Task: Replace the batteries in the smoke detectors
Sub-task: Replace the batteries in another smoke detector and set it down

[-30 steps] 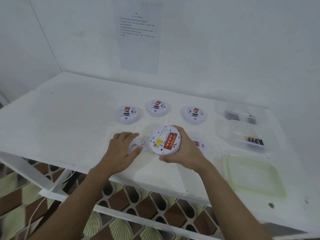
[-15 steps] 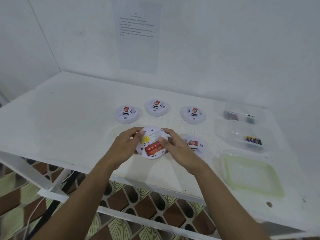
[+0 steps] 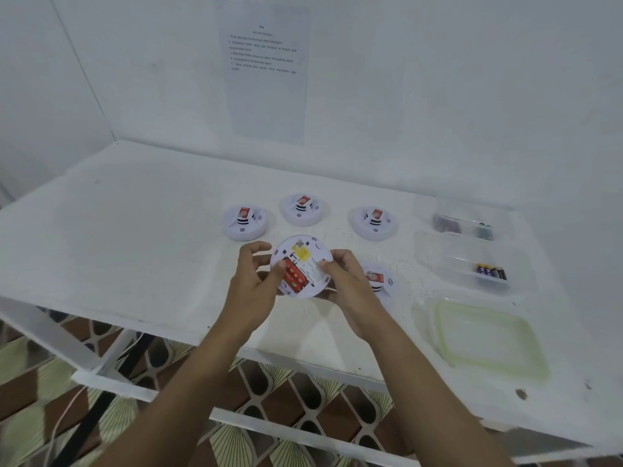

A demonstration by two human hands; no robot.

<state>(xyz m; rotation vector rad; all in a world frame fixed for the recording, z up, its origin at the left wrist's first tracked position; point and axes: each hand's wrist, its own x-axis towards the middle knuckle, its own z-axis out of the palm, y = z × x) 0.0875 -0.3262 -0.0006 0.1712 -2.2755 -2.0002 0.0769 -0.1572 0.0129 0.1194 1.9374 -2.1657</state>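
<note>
Upturned detector (image 3: 305, 257) held over the near edge of the counter (image 3: 135, 230), left grip (image 3: 251, 281) and right grip (image 3: 347, 281) both curled round its rim. Step, as judged: extracting the red batteries (image 3: 296, 276); next requires a thumb prising one out.

Wall notice (image 3: 266, 72) print unreadable, far container (image 3: 472, 210) contents blurred, perhaps batteries (image 3: 484, 230)

Views on file: one. Head camera, wide-angle, worn on your head, facing forward and down.
- Centre, close to the lens: your left grip (image 3: 253, 278) and right grip (image 3: 347, 281) meet on a smoke detector (image 3: 301, 261); both forearms enter from the bottom edge.
- Middle band: white desk (image 3: 135, 230), seen from above its near edge.
- Top: wall (image 3: 438, 96) with a printed sheet (image 3: 266, 79), farther off.
- Bottom: patterned floor (image 3: 320, 402) under the desk.
</note>
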